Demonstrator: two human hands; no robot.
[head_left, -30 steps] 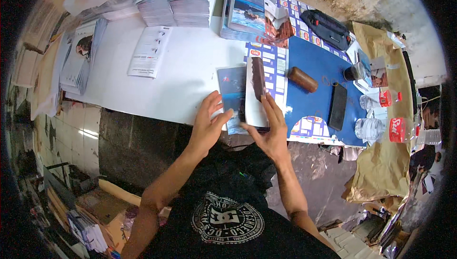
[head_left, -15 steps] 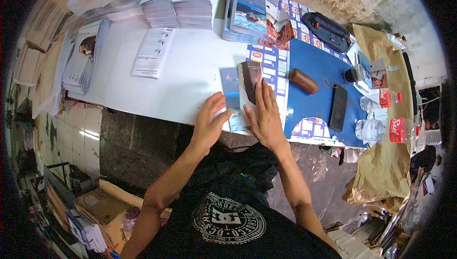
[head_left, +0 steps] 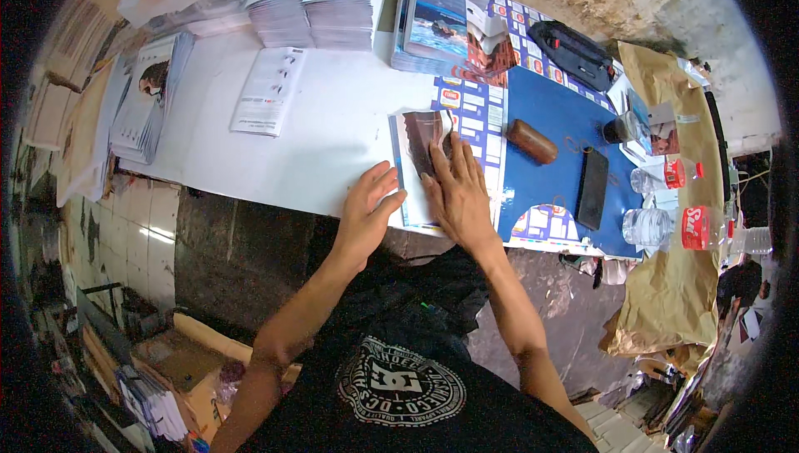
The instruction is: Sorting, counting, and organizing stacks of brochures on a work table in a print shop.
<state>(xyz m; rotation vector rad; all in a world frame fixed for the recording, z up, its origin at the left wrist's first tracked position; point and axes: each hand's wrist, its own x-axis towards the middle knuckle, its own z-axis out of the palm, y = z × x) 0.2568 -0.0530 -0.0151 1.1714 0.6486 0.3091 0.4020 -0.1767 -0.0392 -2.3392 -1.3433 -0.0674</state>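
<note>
A folded leaflet with a brown rock picture on its white face lies on the white tabletop near the front edge. A strip of blue print shows along its left side, from a sheet mostly hidden under it. My right hand rests flat on the leaflet with its fingers spread. Beside the leaflet's left edge is my left hand, fingers loosely curved and apart. Its fingertips are close to that edge; whether they touch it I cannot tell. Another folded leaflet lies farther left on the table.
Tall stacks of leaflets stand along the back, and more at the left. On the blue mat lie a brown block and a black phone. Plastic bottles and a black pouch sit at the right.
My right hand has slid the brown-printed leaflet leftward, so it now covers most of the blue picture that lay open beside it. The left hand has stayed nearly still.
</note>
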